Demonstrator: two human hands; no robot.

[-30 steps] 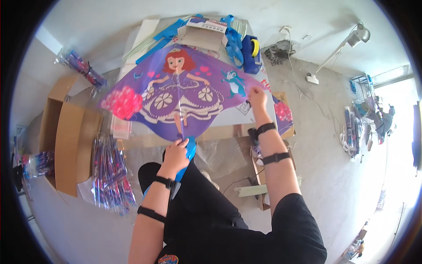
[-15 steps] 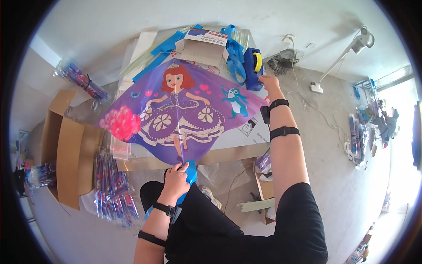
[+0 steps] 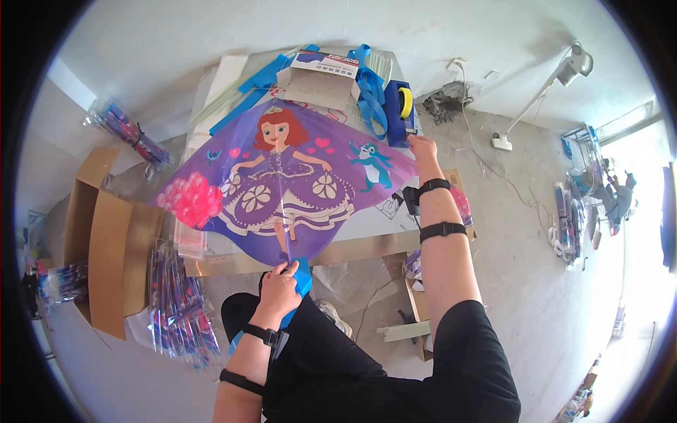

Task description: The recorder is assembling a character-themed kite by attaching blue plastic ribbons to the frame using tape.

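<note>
A purple kite (image 3: 296, 151) printed with a princess in a gown, pink balloons and a teal animal lies spread on the table. At its near tip my left hand (image 3: 279, 292) is closed, pinching a blue ribbon (image 3: 303, 280) against the kite's end. More of the ribbon hangs down beside my left wrist. My right hand (image 3: 425, 150) is at the near end of a blue tape dispenser (image 3: 396, 127), which carries a yellow-cored roll (image 3: 405, 102). Its fingers are pinched together; whatever is between them is too small to make out.
Behind the kite stand an open cardboard box (image 3: 321, 84), coiled blue ribbons (image 3: 370, 99) and pale thin rods (image 3: 227, 102). Left of the table (image 3: 352, 250) are a large open carton (image 3: 106, 261) and bagged kites (image 3: 180, 303). More rods (image 3: 403, 331) lie below, near my right leg.
My right hand has moved nearer along the dispenser to its front end. The left hand stays on the ribbon at the kite tip. The whole view has shifted slightly.
</note>
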